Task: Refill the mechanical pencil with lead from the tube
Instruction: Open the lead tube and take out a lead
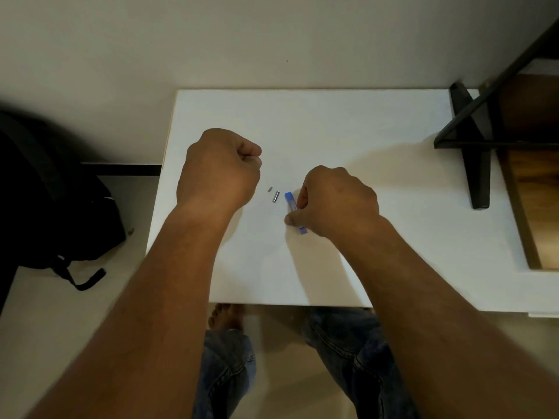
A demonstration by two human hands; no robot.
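A clear lead tube with blue ends (291, 200) lies on the white table (348, 122), and my right hand (332, 201) pinches it at its middle between thumb and fingers. Just left of the tube lie a small silver pencil cap (275, 196) and a tiny grey eraser piece (270, 189). My left hand (220, 167) hovers to their left as a closed fist; the pencil is not visible, and I cannot tell whether the fist hides it.
A black metal shelf frame (475, 140) with wooden boards stands at the table's right. A black backpack (54, 201) sits on the floor to the left. My knees in jeans show below the table's front edge.
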